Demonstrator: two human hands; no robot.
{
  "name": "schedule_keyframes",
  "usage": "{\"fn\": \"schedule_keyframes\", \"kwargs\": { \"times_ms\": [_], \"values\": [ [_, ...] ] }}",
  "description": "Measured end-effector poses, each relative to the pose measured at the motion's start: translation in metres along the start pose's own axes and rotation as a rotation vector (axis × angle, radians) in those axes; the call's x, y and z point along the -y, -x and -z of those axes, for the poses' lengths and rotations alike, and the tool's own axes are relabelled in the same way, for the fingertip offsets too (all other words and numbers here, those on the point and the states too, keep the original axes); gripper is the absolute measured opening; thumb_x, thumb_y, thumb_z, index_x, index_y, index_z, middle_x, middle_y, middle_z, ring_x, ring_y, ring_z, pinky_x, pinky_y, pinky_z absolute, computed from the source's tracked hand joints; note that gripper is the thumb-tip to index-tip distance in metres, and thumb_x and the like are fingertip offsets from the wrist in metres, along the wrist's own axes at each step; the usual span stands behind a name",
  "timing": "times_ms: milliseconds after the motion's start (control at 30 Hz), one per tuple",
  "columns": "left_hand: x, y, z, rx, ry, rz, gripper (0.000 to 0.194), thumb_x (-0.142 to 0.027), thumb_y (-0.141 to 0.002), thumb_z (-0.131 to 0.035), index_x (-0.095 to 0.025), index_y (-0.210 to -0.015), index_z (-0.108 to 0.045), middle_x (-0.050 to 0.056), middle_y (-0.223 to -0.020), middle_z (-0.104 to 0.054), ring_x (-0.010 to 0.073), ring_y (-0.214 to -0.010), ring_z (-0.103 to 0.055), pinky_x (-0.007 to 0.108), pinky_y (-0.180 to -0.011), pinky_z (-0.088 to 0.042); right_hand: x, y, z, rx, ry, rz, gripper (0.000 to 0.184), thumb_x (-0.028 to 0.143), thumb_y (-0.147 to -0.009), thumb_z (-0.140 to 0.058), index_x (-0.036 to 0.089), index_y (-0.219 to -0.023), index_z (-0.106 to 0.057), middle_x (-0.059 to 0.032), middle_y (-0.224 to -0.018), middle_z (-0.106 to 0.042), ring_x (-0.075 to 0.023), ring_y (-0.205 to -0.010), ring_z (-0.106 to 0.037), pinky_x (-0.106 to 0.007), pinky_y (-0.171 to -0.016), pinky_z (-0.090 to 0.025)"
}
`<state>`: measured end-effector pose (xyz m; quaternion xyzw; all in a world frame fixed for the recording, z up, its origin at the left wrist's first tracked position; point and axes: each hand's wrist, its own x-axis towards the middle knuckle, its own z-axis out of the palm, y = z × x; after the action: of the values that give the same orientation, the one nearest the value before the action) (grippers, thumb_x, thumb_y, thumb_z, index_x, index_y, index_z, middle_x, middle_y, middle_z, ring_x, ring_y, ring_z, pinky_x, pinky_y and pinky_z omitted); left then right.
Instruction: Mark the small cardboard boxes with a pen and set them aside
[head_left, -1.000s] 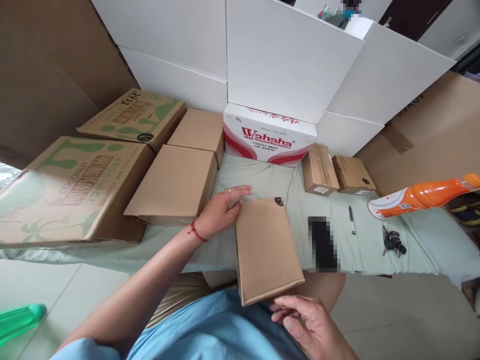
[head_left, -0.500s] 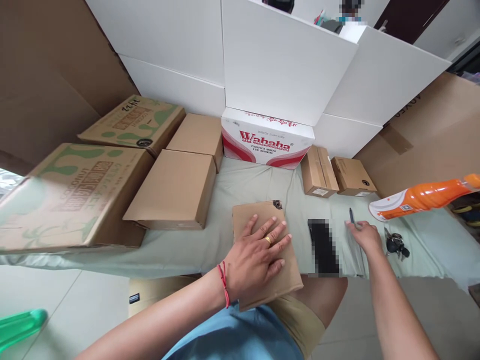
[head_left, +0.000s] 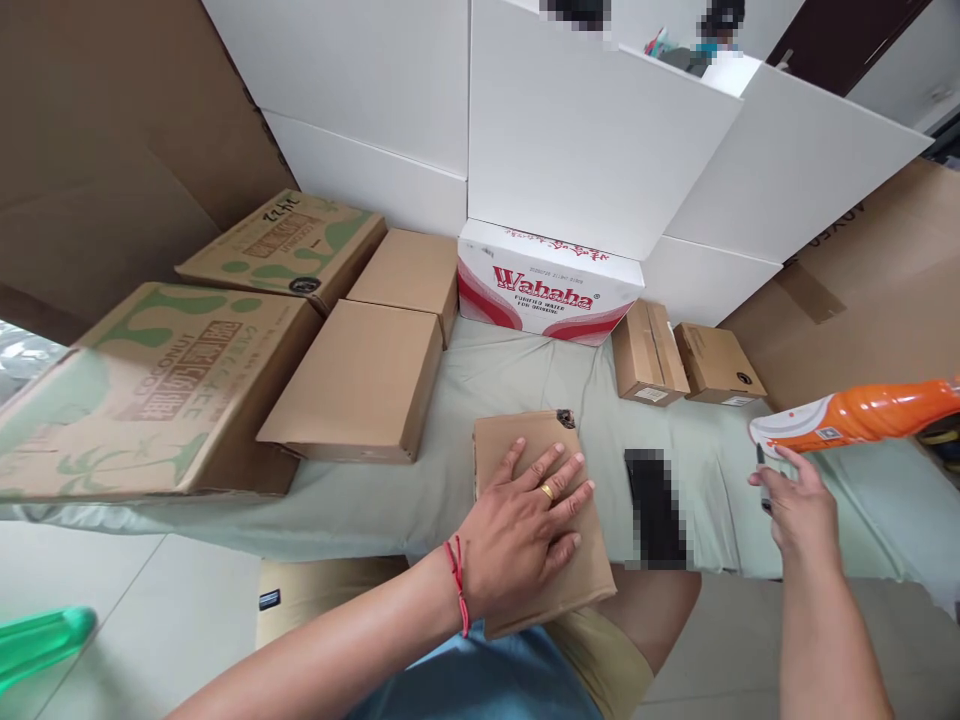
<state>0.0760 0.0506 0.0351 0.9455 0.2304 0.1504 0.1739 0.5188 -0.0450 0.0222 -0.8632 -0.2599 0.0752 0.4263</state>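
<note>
Left hand (head_left: 529, 530) open, fingers spread, palm on cardboard box (head_left: 590, 572), which lies directly under it. Wahaha carton (head_left: 551, 290) at its 12 o'clock. Right hand (head_left: 804, 505), at 3 o'clock, grips pen (head_left: 765, 495) near orange bottle (head_left: 862, 413).

At the back edge of the worktop (head_left: 360, 510), I read "Wahaha ®" and "PURIFIED WATER FOR DRINKING" on the white-and-red carton (head_left: 540, 298); red Chinese characters on its top. Left end, near green-printed carton (head_left: 105, 400): "COCONUT", plus Chinese characters. Handwritten black digits on the rear green-printed carton (head_left: 330, 240): uncertain. Small-box labels (head_left: 651, 395): illegible to me.
</note>
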Motion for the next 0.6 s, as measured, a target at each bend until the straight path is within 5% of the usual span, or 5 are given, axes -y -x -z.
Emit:
{"fn": "schedule_keyframes", "kwargs": {
  "times_ms": [100, 200, 400, 600],
  "values": [
    [-0.001, 0.001, -0.002, -0.010, -0.003, 0.023, 0.057, -0.047, -0.110, -0.050, -0.024, -0.162, -0.052, 0.014, -0.175, -0.042, 0.0356, -0.164, -0.037, 0.063, -0.136, -0.013, 0.031, 0.033, 0.016, 0.079, -0.764, -0.076, 0.040, 0.038, -0.064, -0.079, 0.020, -0.099, -0.073, 0.0038, -0.065, -0.055, -0.0061, -0.046, -0.030, -0.019, -0.041, -0.020],
    [-0.004, 0.002, -0.008, -0.077, -0.054, 0.144, 0.070, -0.049, -0.105, -0.059, -0.011, -0.162, -0.049, 0.028, -0.177, -0.030, 0.0452, -0.167, -0.027, 0.063, -0.131, -0.027, 0.069, 0.062, 0.011, 0.089, -1.129, -0.016, 0.036, 0.026, -0.063, -0.080, 0.018, -0.098, -0.074, 0.0047, -0.072, -0.051, -0.0043, -0.049, -0.030, -0.017, -0.036, -0.023],
    [-0.011, -0.004, -0.006, -0.031, -0.165, 0.206, 0.078, -0.056, -0.104, -0.059, -0.005, -0.161, -0.048, 0.035, -0.170, -0.037, 0.0518, -0.161, -0.035, 0.065, -0.126, -0.037, 0.133, 0.120, -0.050, 0.267, -1.083, -0.133, 0.031, 0.040, -0.077, -0.091, 0.018, -0.083, -0.071, 0.0127, -0.050, -0.037, -0.0030, -0.040, -0.027, -0.016, -0.040, -0.031],
    [0.000, -0.017, 0.013, -0.044, -0.154, 0.206, 0.046, -0.053, -0.109, -0.052, -0.022, -0.137, -0.072, 0.022, -0.143, -0.067, 0.0404, -0.140, -0.060, 0.059, -0.112, -0.051, 0.184, 0.163, -0.115, 0.298, -0.927, -0.005, 0.033, 0.049, -0.082, -0.081, 0.017, -0.084, -0.077, 0.0037, -0.054, -0.059, -0.0061, -0.043, -0.040, -0.022, -0.043, -0.025]
  ]
}}
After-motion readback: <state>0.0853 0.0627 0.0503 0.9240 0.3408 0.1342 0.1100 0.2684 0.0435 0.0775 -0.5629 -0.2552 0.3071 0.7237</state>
